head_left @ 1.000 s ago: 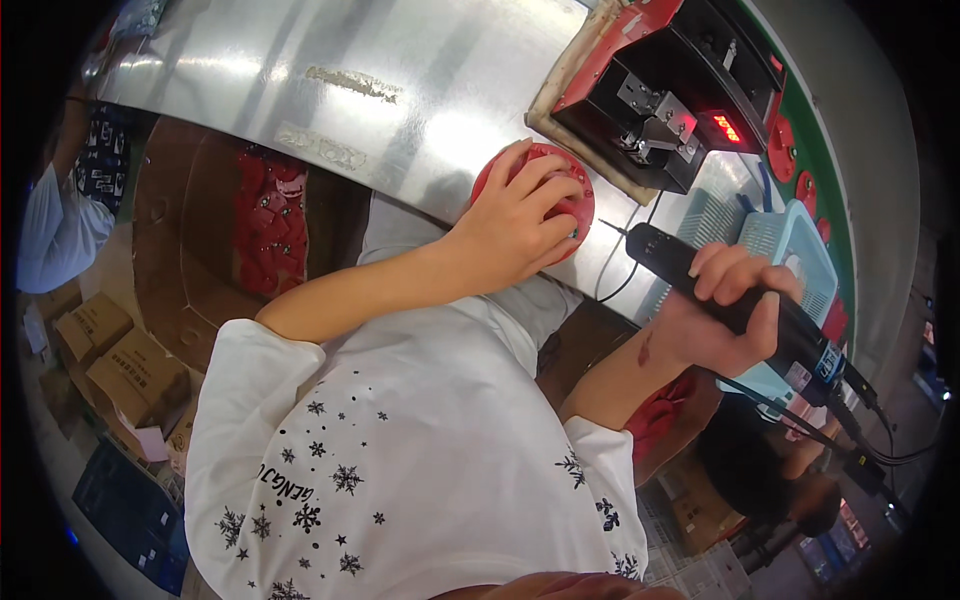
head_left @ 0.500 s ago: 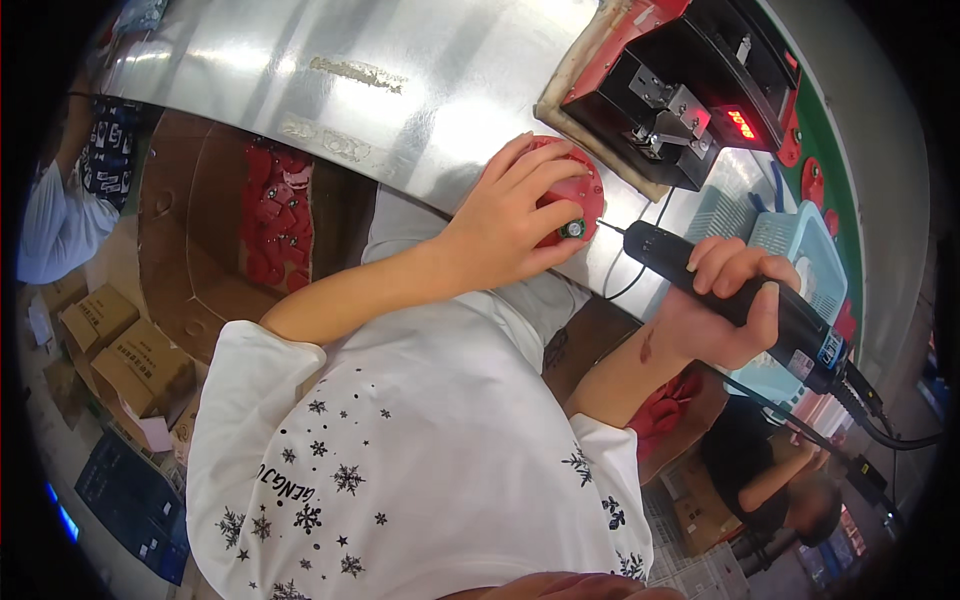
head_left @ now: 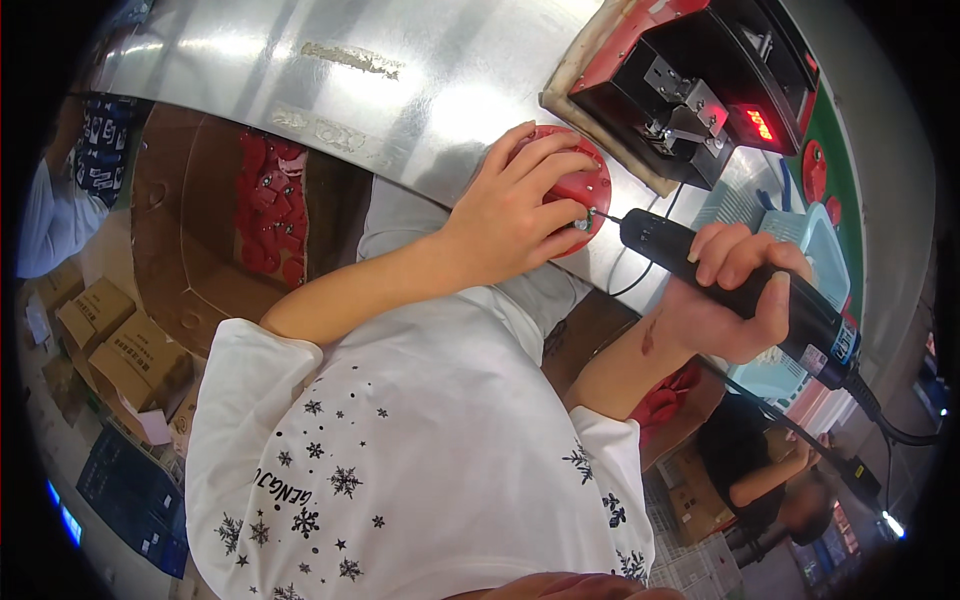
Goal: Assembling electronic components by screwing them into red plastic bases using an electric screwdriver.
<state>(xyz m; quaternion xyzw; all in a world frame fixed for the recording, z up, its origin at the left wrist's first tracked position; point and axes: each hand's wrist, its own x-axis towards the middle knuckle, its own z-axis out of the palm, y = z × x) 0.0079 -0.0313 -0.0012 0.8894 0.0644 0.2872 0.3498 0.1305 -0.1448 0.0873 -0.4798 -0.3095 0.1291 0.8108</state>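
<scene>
My left hand (head_left: 525,205) is closed over a round red plastic part (head_left: 590,185), pressing it on the metal table. A small green and silver piece (head_left: 582,222) shows by its fingertips at the part's near edge. In my right hand (head_left: 735,290) is a black electric screwdriver (head_left: 675,245), fingers wrapped round its body. Its thin bit points left and reaches the red part's edge near a small screw. Whether the bit sits in the screw head is too small to tell.
Beyond my hands stands a black screw feeder (head_left: 690,100) with a red lit display. Light blue baskets (head_left: 820,250) are at the right. A cardboard box (head_left: 190,230) of red parts sits left, below the table (head_left: 230,60). Other people (head_left: 755,470) work nearby.
The screwdriver's bit has shifted slightly left and up, onto the edge of the red part. My left fingers have moved a little over the green piece, now more covered.
</scene>
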